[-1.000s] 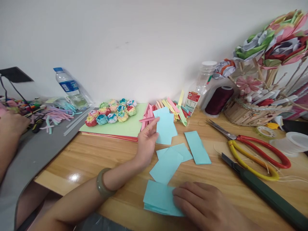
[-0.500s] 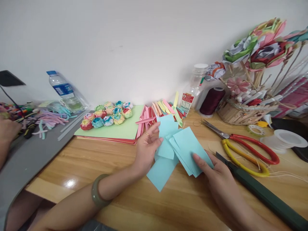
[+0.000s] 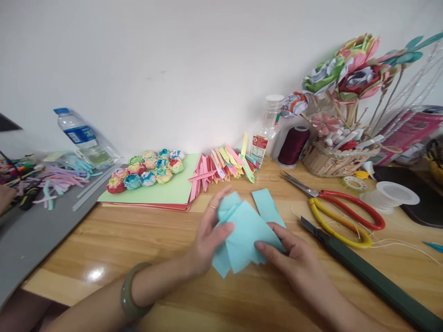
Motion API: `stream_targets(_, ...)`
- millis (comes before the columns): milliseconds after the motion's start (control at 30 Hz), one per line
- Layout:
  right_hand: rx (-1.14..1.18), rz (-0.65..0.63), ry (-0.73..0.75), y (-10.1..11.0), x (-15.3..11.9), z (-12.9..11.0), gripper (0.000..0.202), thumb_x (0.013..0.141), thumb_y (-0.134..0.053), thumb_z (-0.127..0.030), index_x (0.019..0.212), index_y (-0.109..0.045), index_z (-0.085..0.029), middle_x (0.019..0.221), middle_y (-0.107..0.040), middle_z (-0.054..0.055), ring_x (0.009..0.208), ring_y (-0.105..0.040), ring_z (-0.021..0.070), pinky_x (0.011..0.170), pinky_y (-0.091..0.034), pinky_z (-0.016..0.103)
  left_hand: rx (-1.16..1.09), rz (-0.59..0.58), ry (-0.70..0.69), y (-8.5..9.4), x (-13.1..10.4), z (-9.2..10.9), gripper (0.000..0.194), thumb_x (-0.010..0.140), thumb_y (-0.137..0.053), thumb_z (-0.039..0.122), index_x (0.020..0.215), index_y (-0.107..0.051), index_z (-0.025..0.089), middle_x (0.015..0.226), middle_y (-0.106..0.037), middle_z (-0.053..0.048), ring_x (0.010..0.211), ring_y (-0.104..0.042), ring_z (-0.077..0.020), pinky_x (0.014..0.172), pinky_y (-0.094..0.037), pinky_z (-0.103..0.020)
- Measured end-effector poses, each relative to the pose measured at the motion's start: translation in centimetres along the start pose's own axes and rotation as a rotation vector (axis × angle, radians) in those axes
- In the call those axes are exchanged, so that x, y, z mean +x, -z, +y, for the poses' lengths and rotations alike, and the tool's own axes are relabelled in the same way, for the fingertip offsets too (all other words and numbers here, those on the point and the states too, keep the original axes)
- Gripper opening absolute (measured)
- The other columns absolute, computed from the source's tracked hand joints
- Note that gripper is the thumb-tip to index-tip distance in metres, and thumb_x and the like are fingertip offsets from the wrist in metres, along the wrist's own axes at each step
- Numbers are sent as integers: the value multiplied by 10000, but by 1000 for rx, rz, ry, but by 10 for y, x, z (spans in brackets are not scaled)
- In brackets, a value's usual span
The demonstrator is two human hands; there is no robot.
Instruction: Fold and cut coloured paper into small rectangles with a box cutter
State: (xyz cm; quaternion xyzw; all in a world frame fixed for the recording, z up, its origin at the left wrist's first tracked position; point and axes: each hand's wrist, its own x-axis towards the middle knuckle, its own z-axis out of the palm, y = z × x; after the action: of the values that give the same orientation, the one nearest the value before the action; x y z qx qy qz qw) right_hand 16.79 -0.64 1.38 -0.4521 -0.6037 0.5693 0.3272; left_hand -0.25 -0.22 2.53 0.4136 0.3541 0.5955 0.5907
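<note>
Several light blue paper pieces (image 3: 244, 237) are fanned out between my two hands, above the wooden table. My left hand (image 3: 211, 235) grips their left side, thumb on top and fingers behind; it is slightly blurred. At their lower right, my right hand (image 3: 289, 251) pinches the pieces between thumb and fingers. Just behind my right fingers, another blue paper piece (image 3: 266, 205) lies on the table. Folded paper strips (image 3: 221, 166) in pink, yellow and green are heaped beyond my hands.
Right of my right hand lie a dark green-handled cutter (image 3: 367, 272) and scissors (image 3: 341, 203). Paper rosettes (image 3: 148, 168) sit on stacked coloured sheets (image 3: 166, 196). Along the wall stand a glass bottle (image 3: 265, 131), a thread spool (image 3: 294, 146) and a basket (image 3: 341, 159). Another person's hand (image 3: 5, 196) is far left.
My hands have brought the blue pieces together into one overlapping fan. One blue piece now lies on the table behind them. The view has shifted slightly right.
</note>
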Motion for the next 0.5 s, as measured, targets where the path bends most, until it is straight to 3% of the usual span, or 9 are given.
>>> stream_targets(100, -267, -227, 196, -4, -10, -8, 174, 855, -450, -267, 876, -619, -228, 823, -660, 2, 760, -600, 144, 671, -455, 238, 17, 146, -193, 6, 12, 10, 511, 742, -612, 489, 1184, -544, 241, 766, -550, -4, 694, -535, -161, 592, -457, -249)
stream_targets(200, -561, -499, 340, -5, -19, -16, 258, 839, -395, -136, 913, -627, -222, 846, -667, 12, 770, -601, 120, 676, -425, 216, 266, 208, -159, 17, 29, 17, 325, 810, -517, 438, 1045, -586, 224, 798, -548, -5, 750, -544, -154, 632, -460, -252)
stream_targets(300, -748, -560, 380, -4, -24, -19, 275, 785, -414, -82, 906, -620, -217, 834, -659, 8, 775, -594, 118, 690, -406, 218, 753, -2, 37, 27, 37, 20, 263, 771, -561, 346, 978, -608, 190, 951, -612, -44, 937, -563, -202, 800, -454, -315)
stream_targets(400, -776, -571, 381, -2, -24, -18, 240, 744, -456, -82, 861, -615, -219, 807, -653, -8, 757, -589, 118, 685, -396, 218, 1238, -295, 171, 29, 32, 23, 545, 665, -677, 390, 1154, -547, 187, 1236, -535, -103, 1155, -468, -288, 946, -384, -402)
stream_targets(500, -758, -587, 384, -2, -24, -15, 223, 753, -473, -111, 885, -612, -225, 826, -658, -13, 771, -591, 120, 690, -395, 222, 1554, -454, 236, 22, 24, 28, 760, 595, -746, 388, 1269, -458, 187, 1340, -445, -125, 1222, -405, -316, 973, -351, -417)
